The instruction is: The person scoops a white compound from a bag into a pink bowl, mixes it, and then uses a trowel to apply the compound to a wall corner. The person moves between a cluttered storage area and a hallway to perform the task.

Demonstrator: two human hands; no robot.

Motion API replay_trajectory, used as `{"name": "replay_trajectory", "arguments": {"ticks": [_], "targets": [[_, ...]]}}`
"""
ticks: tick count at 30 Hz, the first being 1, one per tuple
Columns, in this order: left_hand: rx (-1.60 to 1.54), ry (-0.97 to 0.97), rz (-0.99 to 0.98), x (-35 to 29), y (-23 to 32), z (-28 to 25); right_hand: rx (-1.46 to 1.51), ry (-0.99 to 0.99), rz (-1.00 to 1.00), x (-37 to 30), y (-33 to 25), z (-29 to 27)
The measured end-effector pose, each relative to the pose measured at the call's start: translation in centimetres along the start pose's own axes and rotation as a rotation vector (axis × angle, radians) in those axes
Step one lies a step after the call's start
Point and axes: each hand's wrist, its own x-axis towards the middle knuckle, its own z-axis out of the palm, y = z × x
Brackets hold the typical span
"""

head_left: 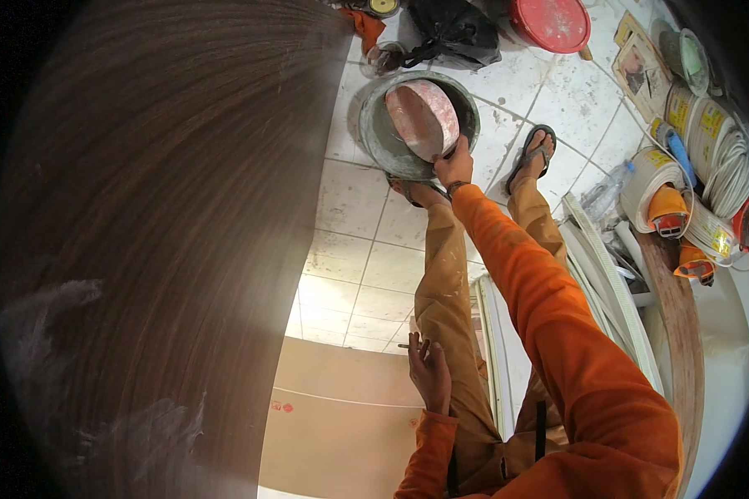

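My right hand (453,166) grips the near rim of a round pinkish tub (443,116), smeared with white. The tub is tilted, its hollow side turned to the left. It sits within the mouth of a larger grey-green bucket (378,150) on the floor just ahead of my feet. Whether the tub touches the bucket's bottom is hidden. Lower down, beside my left thigh, my left hand (430,376) is closed with a thin dark stick (404,346) between its fingers; its exact kind is too small to tell.
A dark wood-grained panel (158,233) fills the left. Beyond the bucket are a black plastic bag (453,33) and a red lid (555,23). Cable coils (711,141) and long white strips (612,291) lie on the right. Brown board (341,416) stands lower left.
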Motion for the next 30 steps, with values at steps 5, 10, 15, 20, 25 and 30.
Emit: {"name": "replay_trajectory", "arguments": {"ticks": [5, 10, 15, 20, 25, 30], "targets": [[0.002, -0.022, -0.024, -0.1, -0.2, -0.1, 0.5, -0.167, 0.039, 1.6, 2.5, -0.9], [-0.004, 0.012, -0.012, -0.3, -1.0, -0.1, 0.597, -0.297, 0.081, -0.4, 0.4, -2.9], [0.016, 0.004, 0.008, -0.6, -0.4, 0.2, 0.651, -0.23, -0.02, -1.3, 1.2, -4.4], [0.051, 0.006, 0.021, -0.6, -0.3, 0.4, 0.669, -0.234, -0.075, -2.0, 1.3, -5.5], [0.038, 0.012, 0.035, -0.8, -0.3, 0.8, 0.733, -0.339, 0.1, -2.4, -0.3, -7.7], [0.04, 0.011, 0.032, -1.1, 0.4, 1.3, 0.747, -0.389, 0.118, -2.2, -1.0, -9.5]]}}
